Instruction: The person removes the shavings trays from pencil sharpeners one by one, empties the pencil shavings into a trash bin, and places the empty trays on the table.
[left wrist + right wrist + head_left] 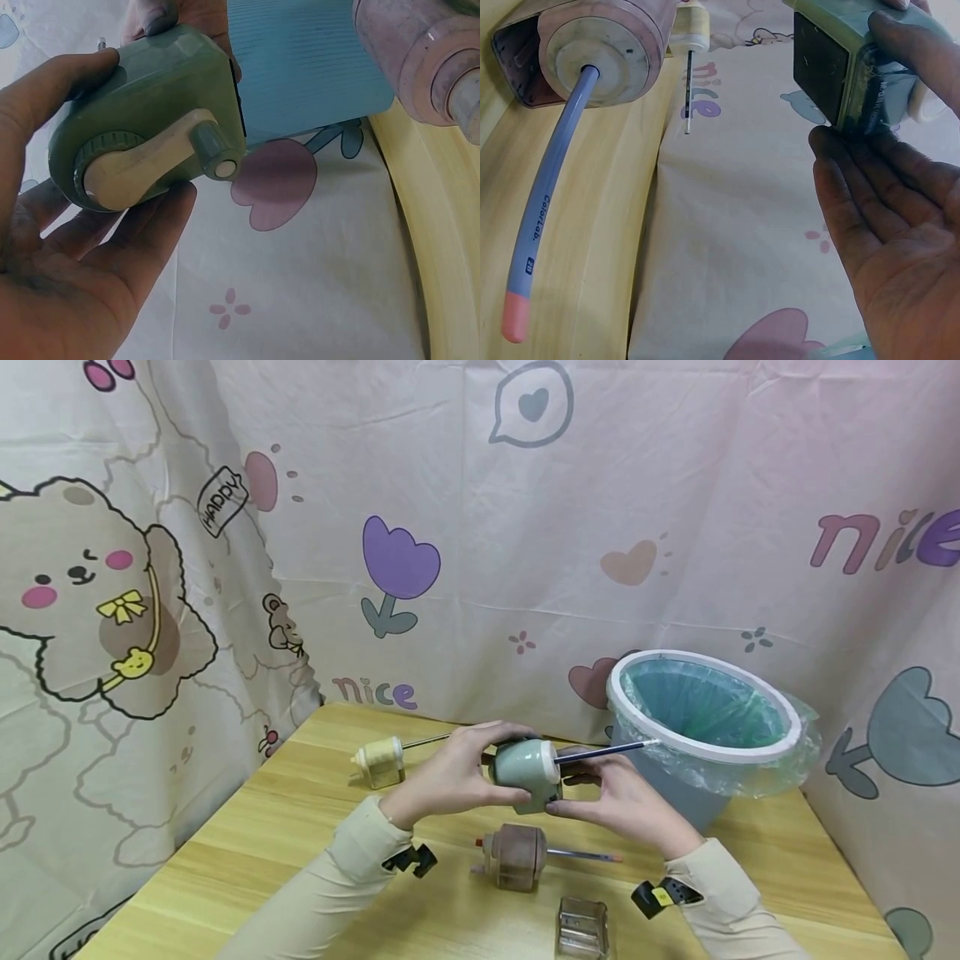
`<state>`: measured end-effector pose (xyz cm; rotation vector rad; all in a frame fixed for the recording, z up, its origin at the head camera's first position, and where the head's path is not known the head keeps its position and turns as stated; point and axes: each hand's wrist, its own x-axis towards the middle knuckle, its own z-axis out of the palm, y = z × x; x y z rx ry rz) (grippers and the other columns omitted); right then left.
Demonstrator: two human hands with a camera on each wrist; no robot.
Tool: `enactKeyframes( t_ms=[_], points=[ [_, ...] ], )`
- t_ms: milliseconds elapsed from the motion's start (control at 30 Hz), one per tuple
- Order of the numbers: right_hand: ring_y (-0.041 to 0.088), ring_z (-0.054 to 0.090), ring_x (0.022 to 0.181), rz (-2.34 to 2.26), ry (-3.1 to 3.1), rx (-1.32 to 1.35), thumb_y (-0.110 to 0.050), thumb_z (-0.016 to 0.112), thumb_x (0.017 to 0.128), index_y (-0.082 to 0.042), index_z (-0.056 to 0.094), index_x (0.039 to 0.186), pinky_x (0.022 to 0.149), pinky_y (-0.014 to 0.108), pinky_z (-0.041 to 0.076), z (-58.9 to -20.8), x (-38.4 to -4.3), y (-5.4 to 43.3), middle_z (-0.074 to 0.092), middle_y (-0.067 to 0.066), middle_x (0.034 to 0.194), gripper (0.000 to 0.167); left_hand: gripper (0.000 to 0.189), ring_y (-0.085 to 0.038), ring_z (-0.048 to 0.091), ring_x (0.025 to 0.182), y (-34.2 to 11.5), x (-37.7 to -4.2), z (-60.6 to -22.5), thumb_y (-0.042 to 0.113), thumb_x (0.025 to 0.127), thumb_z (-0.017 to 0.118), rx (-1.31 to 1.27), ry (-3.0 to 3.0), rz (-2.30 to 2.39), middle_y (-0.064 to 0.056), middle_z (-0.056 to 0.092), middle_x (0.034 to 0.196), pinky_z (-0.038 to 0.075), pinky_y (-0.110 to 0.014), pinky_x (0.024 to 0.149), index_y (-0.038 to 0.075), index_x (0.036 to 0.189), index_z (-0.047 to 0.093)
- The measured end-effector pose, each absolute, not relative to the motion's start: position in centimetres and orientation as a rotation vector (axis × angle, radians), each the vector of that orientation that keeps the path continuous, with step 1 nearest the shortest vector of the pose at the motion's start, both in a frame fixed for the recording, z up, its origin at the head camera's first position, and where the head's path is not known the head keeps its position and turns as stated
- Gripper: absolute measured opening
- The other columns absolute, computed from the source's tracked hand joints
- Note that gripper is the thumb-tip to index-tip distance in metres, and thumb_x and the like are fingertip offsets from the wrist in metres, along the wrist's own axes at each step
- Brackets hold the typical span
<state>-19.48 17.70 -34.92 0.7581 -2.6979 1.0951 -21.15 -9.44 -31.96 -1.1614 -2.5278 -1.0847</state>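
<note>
Both hands hold a green pencil sharpener (pixel 521 766) up above the bench (pixel 262 827): the left hand (pixel 459 775) has its fingers curled round the body, and the right hand (pixel 617 795) grips the other end between thumb and fingers. A dark pencil (pixel 600 752) sticks out of its white ring toward the right, and the left wrist view shows the cream crank (pixel 150 161) on the opposite end. Beyond the right hand stands a blue-grey bin (pixel 686 797) with a white rim, lined with a clear plastic bag (pixel 750 779) that folds out over the edge — what lies at its bottom cannot be made out. Nearer the wearer, a pinkish sharpener (pixel 517 857) lies on the bench with a lilac pencil (pixel 585 855) in its hole; close by is a see-through brownish container (pixel 582 928), its contents unclear. Beyond the left wrist sits a yellow sharpener (pixel 381 762) — a thin pencil (pixel 424 742) in it too.
</note>
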Motion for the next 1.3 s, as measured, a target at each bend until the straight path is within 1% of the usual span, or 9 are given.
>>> enactKeyframes(
  t_ms=[267,500,733,900,1167,1300],
  points=[
    [0.019,0.070,0.125,1.063,-2.698,0.745,-0.052,0.088,0.085,-0.028,0.072,0.135,0.109,0.048,0.057,-34.79,-19.55,17.67,0.076,-0.009,0.131,0.058,0.070,-0.013,0.068,0.112,-9.55,-21.30,-31.96,0.028,0.080,0.095,-1.170,-2.515,-1.086,0.003,0.073,0.133,0.059,-0.030,0.092,0.021,0.143,0.065],
    [0.023,0.073,0.124,1.099,-2.692,0.774,-0.049,0.089,0.086,-0.025,0.070,0.138,0.108,0.050,0.058,-34.74,-19.59,17.74,0.076,-0.006,0.131,0.061,0.071,-0.013,0.068,0.113,-9.61,-21.31,-31.89,0.028,0.080,0.095,-1.169,-2.518,-1.087,0.003,0.072,0.134,0.059,-0.030,0.093,0.021,0.144,0.065],
    [0.021,0.073,0.122,1.077,-2.689,0.772,-0.051,0.089,0.085,-0.025,0.072,0.137,0.106,0.048,0.059,-34.99,-19.72,17.84,0.077,-0.007,0.130,0.061,0.073,-0.014,0.068,0.112,-9.62,-21.29,-31.93,0.029,0.079,0.095,-1.155,-2.535,-1.071,0.004,0.073,0.134,0.059,-0.033,0.093,0.022,0.145,0.065],
    [0.022,0.073,0.121,1.058,-2.689,0.773,-0.051,0.089,0.085,-0.024,0.073,0.135,0.105,0.049,0.059,-34.96,-19.70,17.85,0.077,-0.007,0.129,0.059,0.073,-0.014,0.068,0.112,-9.65,-21.27,-31.85,0.028,0.079,0.095,-1.163,-2.530,-1.071,0.003,0.073,0.133,0.059,-0.030,0.093,0.020,0.145,0.065],
    [0.024,0.074,0.122,1.133,-2.670,0.805,-0.046,0.090,0.086,-0.022,0.070,0.138,0.106,0.048,0.060,-34.69,-19.74,17.94,0.077,-0.002,0.131,0.060,0.073,-0.014,0.068,0.111,-9.72,-21.29,-31.61,0.028,0.079,0.096,-1.166,-2.519,-1.081,0.002,0.074,0.132,0.059,-0.028,0.091,0.020,0.144,0.066],
    [0.024,0.074,0.123,1.134,-2.676,0.795,-0.046,0.090,0.086,-0.023,0.070,0.139,0.107,0.049,0.059,-34.66,-19.71,17.99,0.077,-0.003,0.132,0.060,0.072,-0.014,0.068,0.112,-9.68,-21.35,-31.65,0.028,0.079,0.096,-1.166,-2.519,-1.081,0.002,0.073,0.132,0.059,-0.027,0.091,0.020,0.144,0.066]
  ],
)
